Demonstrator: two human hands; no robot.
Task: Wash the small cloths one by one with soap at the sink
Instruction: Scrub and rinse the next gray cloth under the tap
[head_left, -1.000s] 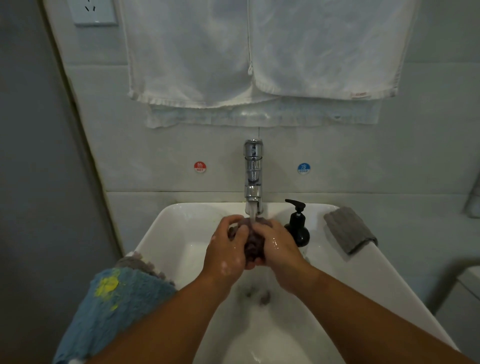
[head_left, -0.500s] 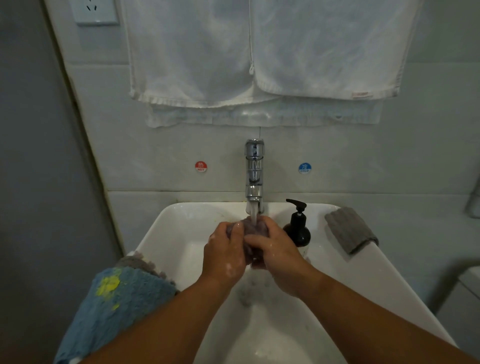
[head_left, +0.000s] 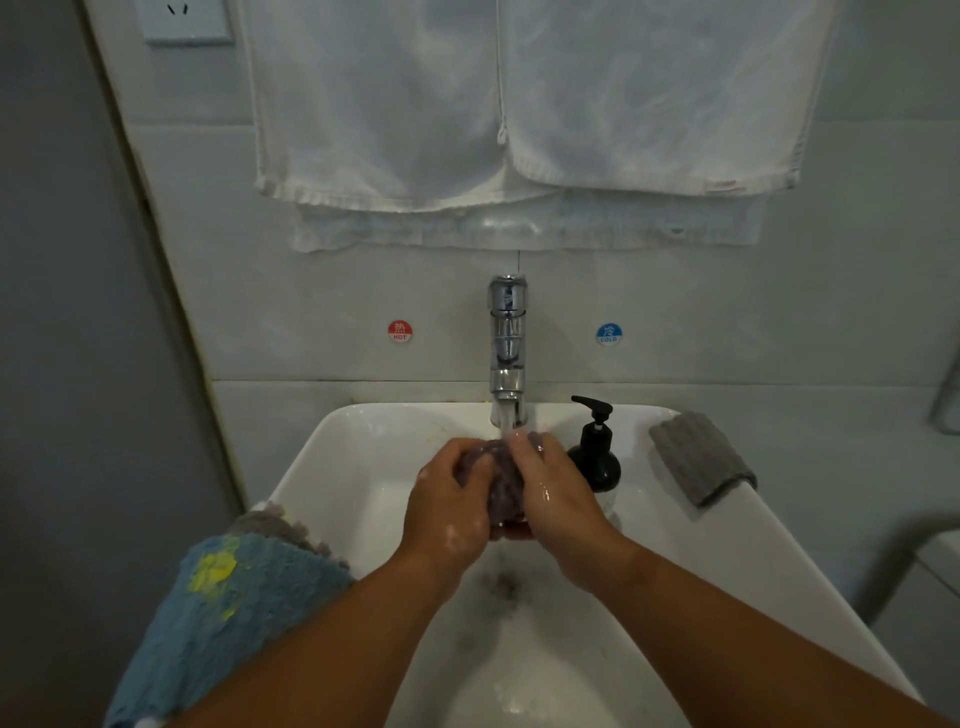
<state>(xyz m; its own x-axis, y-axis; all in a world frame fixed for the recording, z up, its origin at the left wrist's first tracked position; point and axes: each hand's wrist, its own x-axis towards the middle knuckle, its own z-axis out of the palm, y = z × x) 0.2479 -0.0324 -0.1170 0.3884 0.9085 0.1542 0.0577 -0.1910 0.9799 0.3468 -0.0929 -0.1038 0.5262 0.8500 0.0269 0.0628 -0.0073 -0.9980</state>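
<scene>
Purplish-grey and soaked, a small bunched cloth (head_left: 501, 483) sits squeezed between both hands over the white sink (head_left: 322, 467), right under the running stream of water (head_left: 506, 418) from the chrome tap (head_left: 507, 343) just beyond the fingertips. The left hand (head_left: 447, 499) curls round the cloth from its own side, fingers wrapped over the top edge, with flecks of suds on its back. The right hand (head_left: 558, 493) grips the other side, fingers folded over the cloth and wet with water. The two hands press close together, only the cloth between them. Just beside the right hand, on the back rim, stands a black pump soap bottle (head_left: 597, 457); farther out on that side a folded grey cloth (head_left: 701, 457) hangs over the rim. Near the left forearm, a blue cloth with a yellow patch (head_left: 234, 613) drapes over the rim, on top of a grey-edged cloth (head_left: 275, 522) that peeks out behind it. Beyond the hands, on the tiled wall, a red hot sticker (head_left: 400, 330) and a blue cold sticker (head_left: 609, 333) flank the tap, and white towels (head_left: 519, 104) hang above.
</scene>
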